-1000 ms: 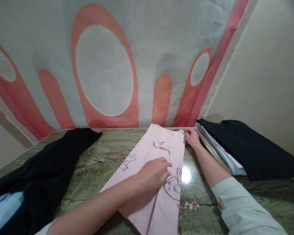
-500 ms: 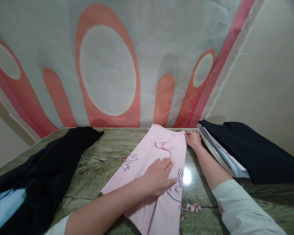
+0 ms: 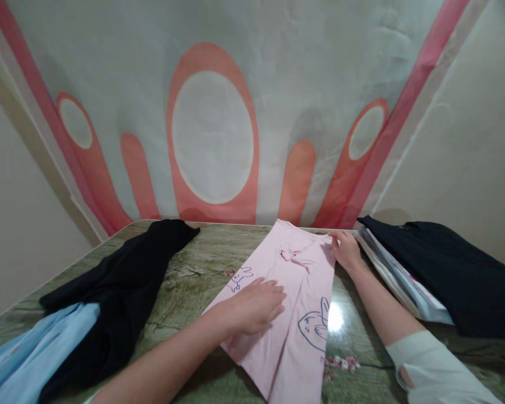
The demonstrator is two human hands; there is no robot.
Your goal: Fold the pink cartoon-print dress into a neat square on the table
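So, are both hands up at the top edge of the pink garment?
No, only the right hand is at its top corner; the left hand is lower down, over the middle of the pink garment.

A room in a home, it seems to me
I see a printed wall covering [image 3: 273, 84] across the upper middle, a flower-patterned wood-grain tabletop [image 3: 219, 244] below, and folded clothes [image 3: 441, 264] stacked at lower right.

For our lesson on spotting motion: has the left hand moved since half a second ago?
Yes: the left hand has moved leftward, away from the larger flower print on the tabletop.
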